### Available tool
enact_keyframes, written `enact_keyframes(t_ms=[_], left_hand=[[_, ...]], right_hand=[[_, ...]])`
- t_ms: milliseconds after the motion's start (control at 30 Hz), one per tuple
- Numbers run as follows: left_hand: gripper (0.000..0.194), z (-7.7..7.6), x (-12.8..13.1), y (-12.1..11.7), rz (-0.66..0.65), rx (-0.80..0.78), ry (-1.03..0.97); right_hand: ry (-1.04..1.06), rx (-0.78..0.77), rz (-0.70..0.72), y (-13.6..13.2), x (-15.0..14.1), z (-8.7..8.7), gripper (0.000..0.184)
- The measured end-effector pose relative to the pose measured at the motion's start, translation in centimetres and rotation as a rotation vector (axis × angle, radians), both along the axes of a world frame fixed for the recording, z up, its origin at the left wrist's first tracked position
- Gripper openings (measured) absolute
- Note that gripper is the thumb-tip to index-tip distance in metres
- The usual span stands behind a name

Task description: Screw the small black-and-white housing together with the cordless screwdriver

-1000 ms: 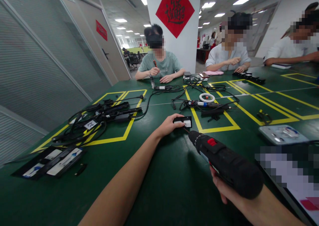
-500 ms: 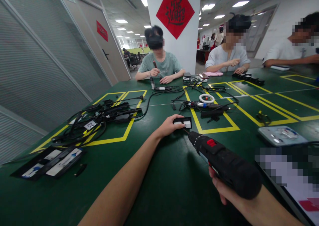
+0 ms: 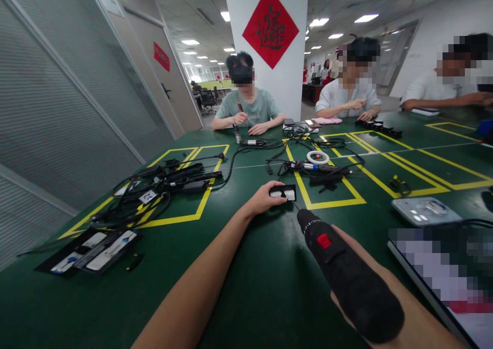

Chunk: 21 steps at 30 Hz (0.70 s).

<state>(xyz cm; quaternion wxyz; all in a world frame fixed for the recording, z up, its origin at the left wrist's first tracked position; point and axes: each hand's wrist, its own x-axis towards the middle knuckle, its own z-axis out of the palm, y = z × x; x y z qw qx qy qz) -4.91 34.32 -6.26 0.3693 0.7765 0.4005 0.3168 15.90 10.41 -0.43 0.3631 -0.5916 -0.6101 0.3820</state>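
My left hand (image 3: 266, 199) grips the left end of a small black rectangular part with white pads (image 3: 289, 193), thumb in front and fingers behind. It is held at the middle of the green table (image 3: 239, 236). My right hand (image 3: 352, 267) is wrapped round the handle of a black cordless drill (image 3: 339, 267) with a red switch on top. The drill's thin bit points at the lower right corner of the black part; whether it touches cannot be made out. The drill body hides most of my right hand's fingers.
Black cables and bars (image 3: 173, 179) lie at the left, with flat black-and-white panels (image 3: 103, 251) nearer. Beyond the part are a tool with cables (image 3: 308, 166) and a white ring (image 3: 318, 157). A pale tray (image 3: 423, 210) and a laptop-like device (image 3: 427, 282) stand right. Several people sit opposite.
The drill has turned, its bit shifting from the underside near my left thumb to the lower right corner of the black part. My left hand keeps its hold. The view has tilted slightly.
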Motion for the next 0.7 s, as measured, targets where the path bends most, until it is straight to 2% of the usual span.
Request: enact_keyframes(t_ms=[67, 233, 333, 433, 567, 633, 700], left_hand=[[0.054, 0.1, 0.0, -0.1, 0.000, 0.005, -0.007], [0.054, 0.3, -0.2, -0.6, -0.018, -0.005, -0.018], [0.054, 0.4, -0.7, -1.0, -0.024, 0.022, 0.002], [0.054, 0.5, -1.2, -1.7, -0.002, 0.039, 0.029], [0.055, 0.6, -1.7, -2.3, 0.008, 0.073, 0.054], [0.054, 0.7, -1.7, -2.5, 0.001, 0.096, 0.074], [0.053, 0.8, -1.7, -2.6, 0.002, 0.114, 0.087]], right_hand=[[-0.057, 0.022, 0.027, -0.8, -0.1, 0.0, 0.099], [-0.328, -0.147, 0.171, -2.8, -1.4, 0.6, 0.087], [-0.517, -0.200, 0.259, -2.9, -2.5, 0.1, 0.095], [-0.622, -0.144, 0.279, -2.4, -3.6, -1.1, 0.102], [-0.757, -0.051, 0.232, -2.1, -4.4, -2.1, 0.100], [-0.783, -0.037, 0.236, -2.1, -4.4, -1.6, 0.094], [-0.817, 0.039, 0.238, -2.3, -4.1, -0.2, 0.085]])
